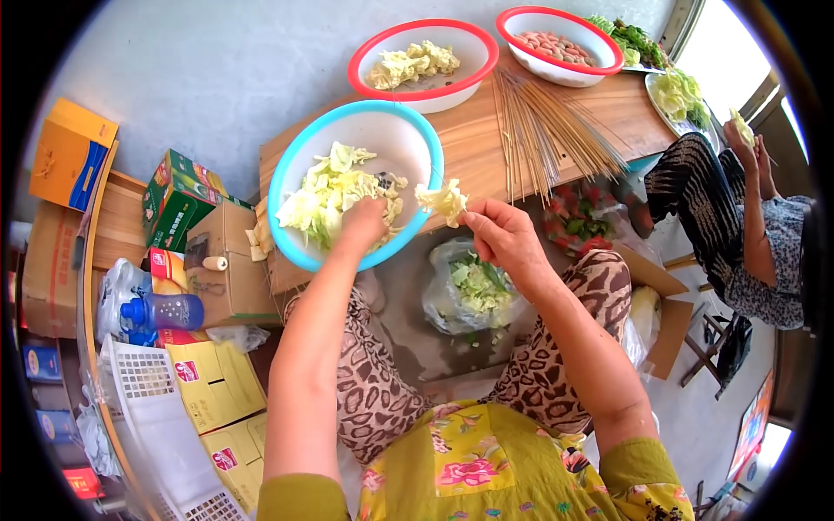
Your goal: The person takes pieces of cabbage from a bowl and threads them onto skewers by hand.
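Note:
A blue-rimmed white basin (293,165) stands at the table's near edge, holding torn pale cabbage leaves (326,195). My left hand (363,224) reaches down into it; its fingers are hidden among the leaves. Just right of the rim, my right hand (504,233) pinches a bunched cabbage leaf (444,202) between thumb and fingertips. Whether a stick runs through that leaf I cannot make out. Many thin wooden skewers (556,130) lie fanned out on the wooden table (460,130) beyond my right hand.
Two red-rimmed basins stand behind: one with cabbage pieces (413,65), one with pinkish pieces (556,48). A plastic bag of cabbage scraps (473,291) sits between my knees. Cartons (217,382) and a blue bottle (165,311) are at left. Another person (764,234) sits at right holding cabbage.

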### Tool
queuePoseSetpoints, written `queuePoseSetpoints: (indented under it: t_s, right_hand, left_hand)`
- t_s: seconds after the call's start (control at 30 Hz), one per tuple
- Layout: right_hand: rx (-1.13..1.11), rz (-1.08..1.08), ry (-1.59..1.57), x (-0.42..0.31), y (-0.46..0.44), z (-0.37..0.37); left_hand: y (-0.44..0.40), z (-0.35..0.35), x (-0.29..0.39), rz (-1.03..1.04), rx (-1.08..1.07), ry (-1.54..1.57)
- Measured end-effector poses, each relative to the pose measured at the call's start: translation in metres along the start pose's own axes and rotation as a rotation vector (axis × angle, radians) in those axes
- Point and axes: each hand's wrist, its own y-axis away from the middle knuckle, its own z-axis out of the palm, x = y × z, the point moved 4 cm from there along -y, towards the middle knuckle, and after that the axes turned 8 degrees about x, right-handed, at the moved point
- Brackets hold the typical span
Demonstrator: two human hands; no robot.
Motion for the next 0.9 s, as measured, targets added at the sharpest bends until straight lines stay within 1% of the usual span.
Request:
queuePoseSetpoints:
  t_s: [0.03, 0.07, 0.13, 0.17, 0.23, 0.37, 0.43, 0.47, 0.53, 0.6, 0.67, 0.73, 0.77, 0.83, 0.87, 0.9]
  right_hand:
    - [0.0, -0.005, -0.001, -0.001, 0.0, 0.0]
    - [0.0, -0.004, -0.001, -0.001, 0.0, -0.001]
    - [-0.005, -0.007, -0.008, -0.001, 0.0, -0.001]
    - [-0.003, -0.008, -0.01, -0.001, 0.0, -0.002]
    - [-0.014, -0.036, -0.02, -0.002, 0.001, -0.002]
    - [-0.018, -0.043, -0.023, 0.002, 0.001, -0.001]
    - [-0.009, -0.026, -0.011, 0.001, 0.001, 0.0]
    - [-0.011, -0.029, -0.006, 0.001, 0.001, 0.0]
    - [-0.007, -0.02, -0.001, 0.003, 0.0, -0.001]
    - [-0.006, -0.02, 0.001, 0.005, -0.001, -0.002]
    - [-0.007, -0.021, -0.003, 0.006, -0.001, -0.001]
    - [-0.003, -0.024, 0.01, 0.005, -0.001, -0.002]
    - [-0.002, -0.024, 0.005, 0.005, 0.0, -0.002]
    - [-0.009, -0.03, 0.03, 0.001, 0.002, -0.001]
    - [-0.011, -0.034, 0.026, 0.001, 0.002, 0.0]
    - [-0.017, -0.022, 0.013, 0.001, 0.002, 0.002]
  left_hand:
    - [-0.001, 0.004, 0.001, 0.032, 0.016, -0.084]
    - [-0.003, 0.007, -0.002, 0.032, 0.015, -0.084]
    - [-0.008, 0.008, -0.009, -0.006, 0.084, 0.089]
    - [-0.011, 0.009, -0.014, -0.003, 0.084, 0.087]
    - [-0.014, 0.009, -0.022, -0.102, 0.045, 0.316]
    - [-0.011, 0.0, -0.006, -0.043, 0.086, 0.279]
    - [-0.006, -0.003, 0.01, -0.023, 0.14, 0.057]
    - [-0.005, 0.0, 0.01, -0.025, 0.144, 0.061]
    - [-0.003, 0.009, 0.014, 0.136, 0.256, -0.164]
    - [-0.012, 0.025, 0.001, 0.112, 0.246, -0.202]
    - [-0.017, 0.016, -0.003, 0.087, 0.234, -0.245]
    - [-0.021, 0.012, -0.015, -0.19, -0.107, 0.356]
    - [-0.018, 0.005, -0.018, -0.188, -0.108, 0.351]
    - [-0.012, -0.01, -0.02, -0.277, -0.117, 0.879]
    - [-0.008, -0.02, -0.016, -0.276, -0.113, 0.875]
    - [-0.003, -0.029, -0.012, -0.32, -0.111, 1.028]
